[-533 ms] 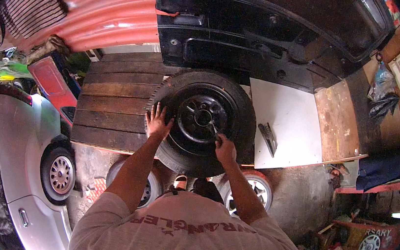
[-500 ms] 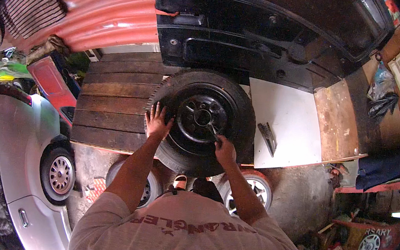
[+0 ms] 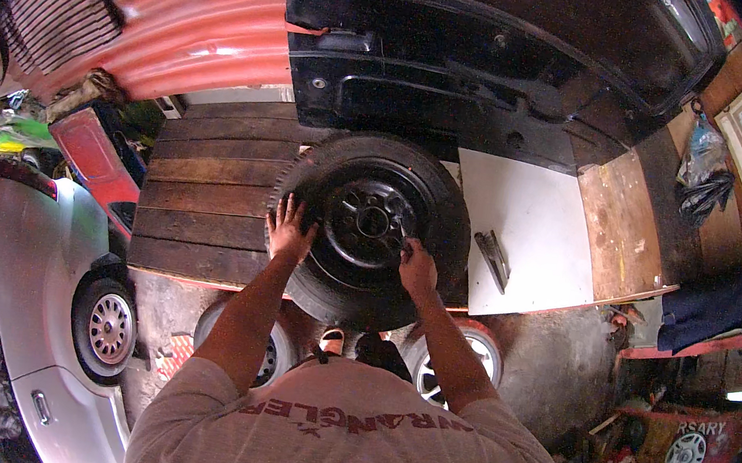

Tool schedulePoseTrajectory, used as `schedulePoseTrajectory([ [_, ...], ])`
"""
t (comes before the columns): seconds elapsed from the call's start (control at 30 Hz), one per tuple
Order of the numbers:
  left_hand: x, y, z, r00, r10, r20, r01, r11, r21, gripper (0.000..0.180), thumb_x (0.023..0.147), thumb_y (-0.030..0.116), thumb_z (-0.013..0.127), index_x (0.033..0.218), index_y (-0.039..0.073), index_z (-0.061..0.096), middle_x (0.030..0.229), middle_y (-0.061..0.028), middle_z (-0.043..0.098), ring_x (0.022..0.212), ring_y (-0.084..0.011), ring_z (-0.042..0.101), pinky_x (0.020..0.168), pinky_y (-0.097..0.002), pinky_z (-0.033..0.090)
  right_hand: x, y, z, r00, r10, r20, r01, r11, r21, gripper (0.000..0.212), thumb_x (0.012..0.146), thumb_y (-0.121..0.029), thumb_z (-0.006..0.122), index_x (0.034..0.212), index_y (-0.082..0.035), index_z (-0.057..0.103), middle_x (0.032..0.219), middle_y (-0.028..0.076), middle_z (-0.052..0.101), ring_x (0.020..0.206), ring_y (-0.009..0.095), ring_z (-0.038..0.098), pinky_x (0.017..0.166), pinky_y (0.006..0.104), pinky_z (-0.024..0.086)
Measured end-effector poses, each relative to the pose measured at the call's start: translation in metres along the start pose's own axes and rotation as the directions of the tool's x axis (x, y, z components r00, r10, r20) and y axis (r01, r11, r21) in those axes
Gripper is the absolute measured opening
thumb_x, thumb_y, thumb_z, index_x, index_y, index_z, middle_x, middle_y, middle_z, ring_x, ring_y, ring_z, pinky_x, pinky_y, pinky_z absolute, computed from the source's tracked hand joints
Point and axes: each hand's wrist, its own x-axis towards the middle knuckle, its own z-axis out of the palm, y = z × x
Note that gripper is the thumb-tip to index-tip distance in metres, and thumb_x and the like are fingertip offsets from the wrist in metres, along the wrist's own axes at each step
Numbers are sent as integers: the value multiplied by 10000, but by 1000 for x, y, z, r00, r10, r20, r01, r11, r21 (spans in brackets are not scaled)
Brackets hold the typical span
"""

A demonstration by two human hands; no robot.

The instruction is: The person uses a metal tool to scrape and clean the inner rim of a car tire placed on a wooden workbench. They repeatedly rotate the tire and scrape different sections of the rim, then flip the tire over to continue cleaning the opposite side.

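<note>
A black tyre (image 3: 447, 222) on a glossy black steel rim (image 3: 339, 244) lies flat on the bench in front of me. My left hand (image 3: 290, 230) rests on the tyre's left sidewall, fingers spread. Over the lower right of the rim, my right hand (image 3: 418, 267) is closed around a slim tool (image 3: 406, 241) with a dark handle. Its narrow tip points at the rim's face near the bolt holes. The tool is too small to tell its exact kind.
Dark wooden planks (image 3: 212, 181) form the bench's left part. A white board (image 3: 540, 237) on the right carries a dark narrow metal piece (image 3: 493, 260). Behind stands a black vehicle panel (image 3: 404, 98). Two wheels stand below the bench edge; a silver car (image 3: 84, 217) is at left.
The tool's tip has shifted slightly right and up, away from the centre hole toward the rim's right side. My left hand stays on the tyre.
</note>
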Motion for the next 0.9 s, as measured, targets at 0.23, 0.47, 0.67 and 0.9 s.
schedulePoseTrajectory([
  [0.23,-1,1,-4,1000,-19,21,19,1000,-11,702,892,532,485,1481,199,294,1593,-10,82,1464,-240,64,1164,-523,60,-43,8,13,982,-164,92,157,984,81,301,862,-162,635,1154,-141,565,960,191,668,921,405,634,769,482,510],
  [0.47,-4,6,-11,1000,-9,-4,9,999,-48,698,884,503,514,1477,205,298,1587,-22,121,1463,-245,72,1163,-527,63,-2,2,-14,999,-35,-33,36,998,50,317,878,-185,607,1184,-133,542,958,184,670,922,383,642,784,478,509],
  [0.67,2,3,0,1000,-3,-30,2,999,-54,680,880,492,525,1466,214,322,1586,-26,125,1461,-250,84,1162,-529,69,-4,9,17,998,-58,16,57,998,17,257,896,-173,586,1145,-123,545,965,172,671,913,390,639,765,468,510],
  [0.9,0,4,-3,1000,-13,2,13,999,-36,678,878,493,526,1465,218,325,1587,-26,117,1461,-247,86,1162,-529,74,-45,13,5,979,-181,95,165,973,159,281,878,-180,615,1143,-109,554,962,195,670,926,407,635,754,476,510],
])
